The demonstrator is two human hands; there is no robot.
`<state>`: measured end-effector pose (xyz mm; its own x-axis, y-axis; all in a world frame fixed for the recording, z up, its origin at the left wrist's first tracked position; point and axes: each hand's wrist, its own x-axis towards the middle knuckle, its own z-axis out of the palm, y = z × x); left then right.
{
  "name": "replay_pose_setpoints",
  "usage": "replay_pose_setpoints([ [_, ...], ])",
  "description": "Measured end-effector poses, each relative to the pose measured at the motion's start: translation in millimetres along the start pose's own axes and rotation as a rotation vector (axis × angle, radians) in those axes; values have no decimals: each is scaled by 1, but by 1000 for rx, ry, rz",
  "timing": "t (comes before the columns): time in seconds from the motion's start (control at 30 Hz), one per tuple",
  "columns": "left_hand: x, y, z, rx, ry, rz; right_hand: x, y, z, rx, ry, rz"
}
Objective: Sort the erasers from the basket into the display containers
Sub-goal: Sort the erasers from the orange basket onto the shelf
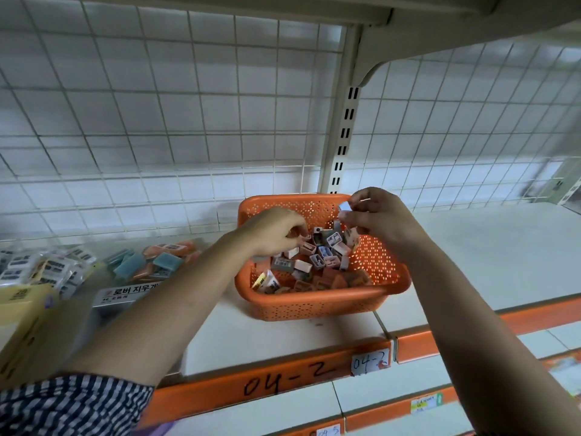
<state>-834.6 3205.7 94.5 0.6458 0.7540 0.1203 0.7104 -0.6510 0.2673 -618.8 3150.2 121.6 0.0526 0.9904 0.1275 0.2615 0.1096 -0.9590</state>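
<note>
An orange perforated basket (314, 305) stands on the white shelf and holds several small wrapped erasers (317, 261) in pink, grey and blue. My left hand (276, 229) reaches into the basket from the left, its fingertips curled down onto a pink eraser (305, 237) at the top of the pile. My right hand (377, 215) hovers over the basket's back right corner and pinches a small pale-blue eraser (345, 206) between thumb and fingers. To the left, clear display containers (125, 294) hold blue and orange erasers (157, 261) and white wrapped ones (47, 269).
A white wire grid (188, 121) backs the shelf, with a slotted upright post (342, 143) behind the basket. The shelf's orange front edge (283, 385) is marked "04-2". A yellow box (22, 316) sits at the near left. Bare shelf (487, 247) extends to the right.
</note>
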Motion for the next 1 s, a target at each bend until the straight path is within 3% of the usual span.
replay_pose_setpoints([
  [0.17, 15, 9, 12, 212, -288, 49, -11, 19, 9, 109, -39, -32],
  [0.5, 20, 8, 25, 270, -320, 113, -15, 13, 9, 165, -32, -64],
  [0.57, 15, 11, 18, 268, -253, 130, -18, 7, 10, 164, -37, -73],
  [0.7, -15, 15, -14, 197, 36, 132, -24, -14, 20, 159, -58, -120],
  [0.87, -88, -15, -62, 37, 344, -47, -29, -49, 71, 169, -8, -168],
  [1.0, -159, -58, -107, 66, 464, -150, -27, -74, 148, 205, -66, -206],
])
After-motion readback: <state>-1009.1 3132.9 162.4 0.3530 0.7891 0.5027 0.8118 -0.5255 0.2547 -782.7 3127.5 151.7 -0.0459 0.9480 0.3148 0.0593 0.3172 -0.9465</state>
